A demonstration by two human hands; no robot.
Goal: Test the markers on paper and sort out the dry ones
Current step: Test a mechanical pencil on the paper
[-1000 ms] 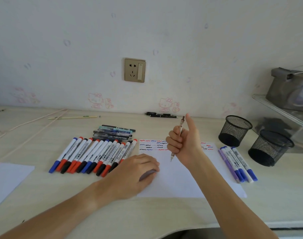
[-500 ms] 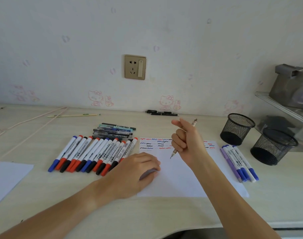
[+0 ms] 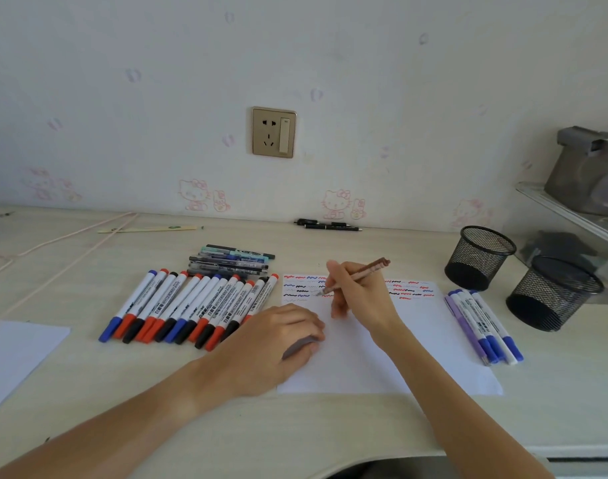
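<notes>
Spare sheet (image 3: pixel 15 354) at far left edge of desk (image 3: pixel 88 409). Row of whiteboard markers (image 3: pixel 188 309) next, gel pens (image 3: pixel 231 262) stacked behind. Left hand (image 3: pixel 278 344) lies on paper (image 3: pixel 382 357), fingers loosely curled, pressing sheet, holding nothing. Right hand (image 3: pixel 361 292) fingers curled round brown pen (image 3: pixel 356 276), tip at the squiggle rows. Right of paper: purple and blue markers (image 3: pixel 482 326), then two mesh cups (image 3: pixel 479 257).

marker row (image 3: pixel 188 307) left of paper (image 3: pixel 382 354) | 2 mesh cups (image 3: pixel 479 257) right
</notes>
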